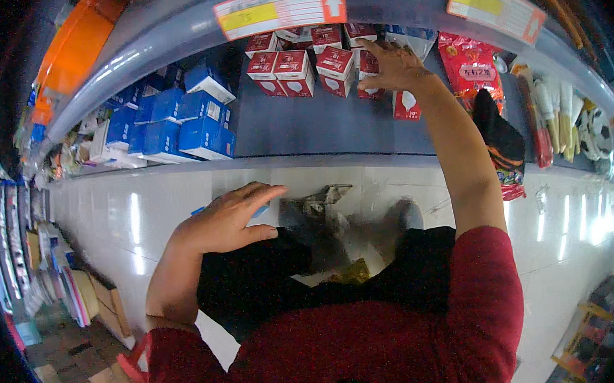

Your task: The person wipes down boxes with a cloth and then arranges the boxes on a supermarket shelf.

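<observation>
My right hand point(395, 67) reaches over the grey shelf point(302, 128), thumb and fingers spread around a red and white light bulb box point(368, 67) at the right of the group; whether it grips that box I cannot tell. Several similar red boxes point(336, 69) stand to its left in loose rows. Another red box point(406, 105) lies near my right wrist, partly hidden by the forearm. Lower down, in front of my body, my left hand point(237, 218) hovers with thumb and fingers apart, holding nothing. Part of a blue thing point(260, 211) shows behind its fingers.
Blue boxes point(162, 140) are stacked on the shelf's left. At the right are a red plastic packet point(469, 68), a black item point(497, 130) hanging over the edge, and white-tipped brushes or similar items point(555, 115). A shelf rail with price labels point(281, 10) curves above.
</observation>
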Action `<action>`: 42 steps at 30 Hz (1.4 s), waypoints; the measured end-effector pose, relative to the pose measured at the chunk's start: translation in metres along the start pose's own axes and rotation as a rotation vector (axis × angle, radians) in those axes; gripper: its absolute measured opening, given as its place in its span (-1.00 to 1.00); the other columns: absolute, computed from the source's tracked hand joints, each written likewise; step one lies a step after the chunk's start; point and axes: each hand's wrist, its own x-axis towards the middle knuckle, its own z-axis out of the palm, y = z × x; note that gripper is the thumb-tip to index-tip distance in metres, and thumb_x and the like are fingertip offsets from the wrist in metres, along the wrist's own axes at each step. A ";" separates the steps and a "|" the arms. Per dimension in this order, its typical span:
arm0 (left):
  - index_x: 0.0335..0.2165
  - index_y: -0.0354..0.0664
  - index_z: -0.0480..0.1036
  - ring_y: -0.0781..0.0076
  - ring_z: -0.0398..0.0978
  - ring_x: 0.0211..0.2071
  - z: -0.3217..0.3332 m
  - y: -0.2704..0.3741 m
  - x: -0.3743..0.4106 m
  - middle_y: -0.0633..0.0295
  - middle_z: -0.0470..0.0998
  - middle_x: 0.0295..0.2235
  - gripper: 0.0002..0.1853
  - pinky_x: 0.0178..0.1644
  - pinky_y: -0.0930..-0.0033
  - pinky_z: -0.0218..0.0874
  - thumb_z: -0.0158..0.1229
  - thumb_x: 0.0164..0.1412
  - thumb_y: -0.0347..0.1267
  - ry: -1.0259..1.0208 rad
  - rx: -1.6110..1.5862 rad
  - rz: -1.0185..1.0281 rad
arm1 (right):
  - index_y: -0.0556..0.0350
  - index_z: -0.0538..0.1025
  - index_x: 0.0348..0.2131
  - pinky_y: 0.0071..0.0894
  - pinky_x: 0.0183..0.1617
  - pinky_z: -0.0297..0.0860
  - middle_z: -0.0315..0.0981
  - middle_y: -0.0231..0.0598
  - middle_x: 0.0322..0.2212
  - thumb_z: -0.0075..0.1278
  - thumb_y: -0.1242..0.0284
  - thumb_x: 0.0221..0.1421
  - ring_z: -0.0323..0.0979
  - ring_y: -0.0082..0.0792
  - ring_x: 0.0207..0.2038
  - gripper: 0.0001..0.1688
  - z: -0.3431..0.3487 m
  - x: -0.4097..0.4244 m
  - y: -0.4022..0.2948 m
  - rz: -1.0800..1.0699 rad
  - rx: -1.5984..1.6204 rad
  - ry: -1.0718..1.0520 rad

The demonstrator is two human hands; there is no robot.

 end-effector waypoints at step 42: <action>0.11 -0.11 0.12 -0.09 0.32 -0.06 0.005 -0.046 -0.030 -0.14 0.31 -0.06 -0.32 0.02 0.12 0.18 0.17 0.03 -0.26 -0.100 0.063 -0.103 | 0.06 0.29 -0.01 -0.19 0.12 0.18 0.27 -0.05 -0.06 0.28 0.43 -0.36 0.20 -0.01 0.01 -0.16 0.017 -0.095 -0.007 0.282 0.183 0.092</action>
